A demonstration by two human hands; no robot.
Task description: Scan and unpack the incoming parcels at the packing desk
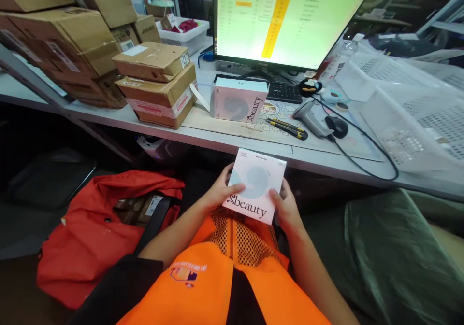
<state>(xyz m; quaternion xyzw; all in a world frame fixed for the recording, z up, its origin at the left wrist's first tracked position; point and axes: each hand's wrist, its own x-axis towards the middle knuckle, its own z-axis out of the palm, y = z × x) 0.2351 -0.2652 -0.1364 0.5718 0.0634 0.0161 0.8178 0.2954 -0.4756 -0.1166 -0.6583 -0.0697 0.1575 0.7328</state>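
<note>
A flat, square, white cardboard box (255,177) with a pale blue-grey swirl and black "beauty" lettering is clamped between the person's two bare hands, in front of the white desk's edge (203,140). Taking the box as the clock's centre, the left hand (220,190) grips it from nine o'clock and the right hand (289,206) from four, each with its thumb pressed on the printed face; most of the fingers are hidden behind it. At twelve, on the desk, stands a thicker, pale pink "beauty" box (234,104). A grey handheld scanner (312,118) lies between one and two, a red fabric bag (90,240) at eight.
</note>
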